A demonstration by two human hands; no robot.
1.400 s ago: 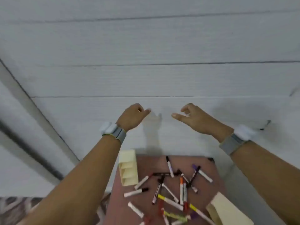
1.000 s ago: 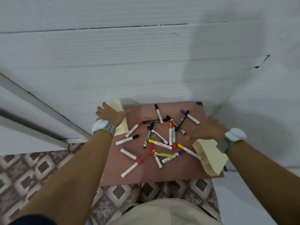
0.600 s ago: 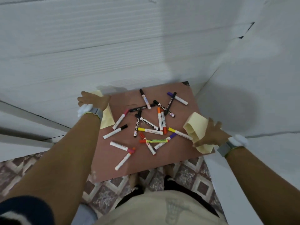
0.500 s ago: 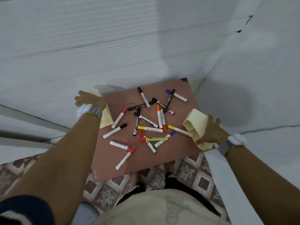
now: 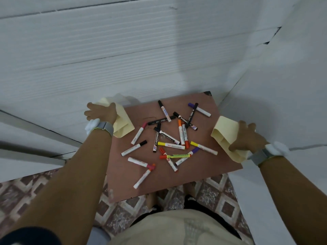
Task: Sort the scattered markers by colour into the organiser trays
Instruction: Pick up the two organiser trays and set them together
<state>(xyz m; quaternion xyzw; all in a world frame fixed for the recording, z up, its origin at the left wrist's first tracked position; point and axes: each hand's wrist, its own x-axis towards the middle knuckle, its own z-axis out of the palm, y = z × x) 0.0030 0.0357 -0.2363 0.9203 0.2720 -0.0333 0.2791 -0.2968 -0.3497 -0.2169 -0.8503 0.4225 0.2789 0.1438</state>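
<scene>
Half a second ago our hands were already on the two trays; now both have settled, and the right tray has been drawn a little clear of the pile, so we judge setup nearly done and no sorting begun. Our left hand [image 5: 102,112] lies with fingers spread over the left tray [image 5: 122,123] at ten o'clock on the tabletop [image 5: 123,177]. Our right hand [image 5: 245,137] clasps the right tray [image 5: 223,131] at three o'clock, thumb against its near side. The markers [image 5: 169,137] lie loose across the centre, none in a tray, several crossing one another. They are slim cylinders, mostly white barrels with black, orange, yellow, purple and pink caps. The trays look like matt cream plastic with stepped compartments; the tabletop is flat, reddish-brown board, smooth.
</scene>
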